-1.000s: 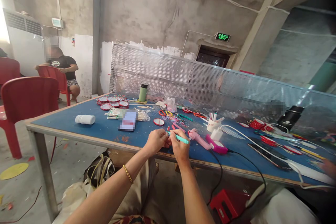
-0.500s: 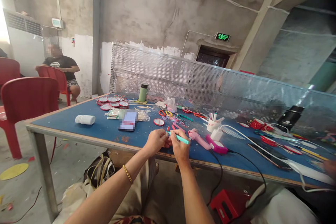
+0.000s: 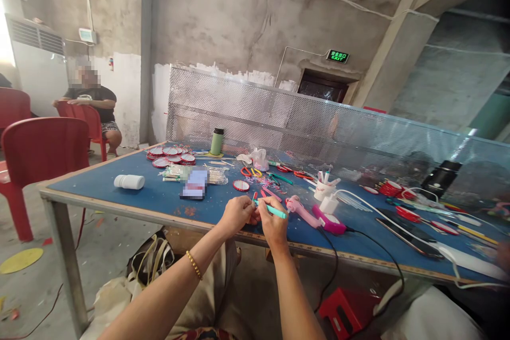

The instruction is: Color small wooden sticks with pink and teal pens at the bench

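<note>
My right hand point(image 3: 273, 227) is closed round a turquoise marker pen point(image 3: 278, 212), whose thick end points to the right. Close beside it, over the table's front edge, my left hand point(image 3: 237, 213) has its fingers curled together. A small red piece point(image 3: 255, 197) shows between the two hands. Most of what the left fingers pinch is hidden. Just beyond the hands lie a round red-rimmed disc point(image 3: 240, 185) and some pink strips point(image 3: 271, 194). A pink corded tool point(image 3: 302, 211) rests to the right of my right hand.
On the blue table point(image 3: 151, 202) are a white bottle point(image 3: 129, 181), a phone point(image 3: 194, 183), stacked red-rimmed discs point(image 3: 171, 155), a green bottle point(image 3: 217, 142), scissors point(image 3: 252, 171) and a cup of pens point(image 3: 323, 189). Cables hang at the right. A person point(image 3: 95, 98) sits far left.
My hands and the marker pen stay almost where they were. The seated person in the background has shifted their head and arms slightly.
</note>
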Tool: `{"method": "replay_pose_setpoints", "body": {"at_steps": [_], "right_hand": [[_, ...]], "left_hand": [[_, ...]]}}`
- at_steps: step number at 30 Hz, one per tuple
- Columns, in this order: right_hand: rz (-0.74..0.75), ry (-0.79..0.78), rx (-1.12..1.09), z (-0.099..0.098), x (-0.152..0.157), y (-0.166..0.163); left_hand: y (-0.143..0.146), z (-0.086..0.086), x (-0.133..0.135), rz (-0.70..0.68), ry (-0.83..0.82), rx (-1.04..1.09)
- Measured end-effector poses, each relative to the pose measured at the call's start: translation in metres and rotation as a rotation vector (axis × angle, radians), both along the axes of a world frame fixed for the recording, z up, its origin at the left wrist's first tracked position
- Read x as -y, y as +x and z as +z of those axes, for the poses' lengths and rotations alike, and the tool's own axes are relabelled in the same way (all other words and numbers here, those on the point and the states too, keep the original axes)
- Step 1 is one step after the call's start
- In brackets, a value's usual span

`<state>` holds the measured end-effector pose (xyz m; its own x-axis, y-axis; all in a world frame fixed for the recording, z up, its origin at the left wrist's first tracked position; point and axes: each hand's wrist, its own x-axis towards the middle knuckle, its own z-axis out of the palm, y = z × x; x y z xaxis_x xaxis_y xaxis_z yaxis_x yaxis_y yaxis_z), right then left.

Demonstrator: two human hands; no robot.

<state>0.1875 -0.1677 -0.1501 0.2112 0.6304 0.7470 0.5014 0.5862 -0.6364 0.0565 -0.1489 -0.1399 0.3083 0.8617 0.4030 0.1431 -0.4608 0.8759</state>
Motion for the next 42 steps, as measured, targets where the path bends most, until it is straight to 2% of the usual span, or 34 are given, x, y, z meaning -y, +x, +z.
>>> {"method": "replay_pose_setpoints", "body": {"at_steps": [5, 12, 18, 29, 42], "right_hand": [[-0.009, 0.004, 0.005, 0.0011, 0.0011, -0.0005], [-0.009, 0.007, -0.025, 0.0007, 0.0008, 0.0001], [-0.002, 0.003, -0.017, 0.0002, 0.0009, -0.0003], [-0.009, 0.01, 0.011, -0.0001, 0.0, 0.0008], [0.011, -0.011, -0.026, 0.0006, 0.0012, -0.0002]], "left_hand": [[0.0004, 0.0006, 0.0001, -0.009, -0.016, 0.007], [0.0037, -0.0032, -0.0029, -0.098, -0.096, 0.115], [0.0028, -0.006, -0.0048, -0.067, -0.037, 0.075], [0.0022, -0.0012, -0.0004, -0.06, -0.051, 0.068], [0.0021, -0.0045, -0.0043, -0.062, -0.047, 0.061]]}}
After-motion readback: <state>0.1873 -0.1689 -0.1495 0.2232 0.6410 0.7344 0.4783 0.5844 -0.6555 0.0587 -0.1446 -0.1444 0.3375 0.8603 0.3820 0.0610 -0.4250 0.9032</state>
